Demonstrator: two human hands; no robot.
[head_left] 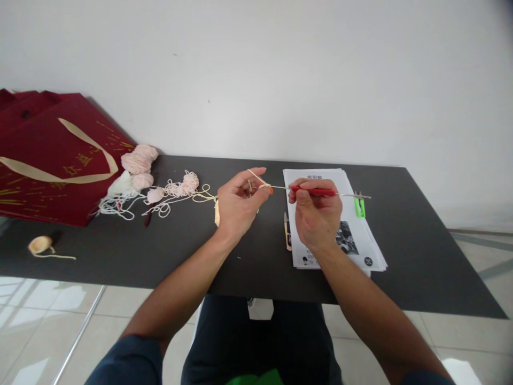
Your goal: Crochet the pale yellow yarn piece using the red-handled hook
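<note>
My left hand [236,206] is closed in a pinch on cream yarn [256,175], which is stretched over a raised finger. A small orange bit [271,190] shows at its fingertips; the worked piece there is mostly hidden. In my right hand [316,222] is a crochet hook [318,191] with a red grip, held level. Its thin metal shaft points left and reaches the yarn at my left fingertips. Partly behind my left wrist lies a pale yellow yarn bundle [217,214], with a loose strand [205,195] trailing left.
Printed sheets [298,256] lie under my right hand, between green thread snips [359,207] and another pair of snips [287,235]. Leftward are tangled pink yarn [186,184], pink yarn balls [138,160], white yarn [120,187], a dark red bag [60,160] and a small cream piece [39,245].
</note>
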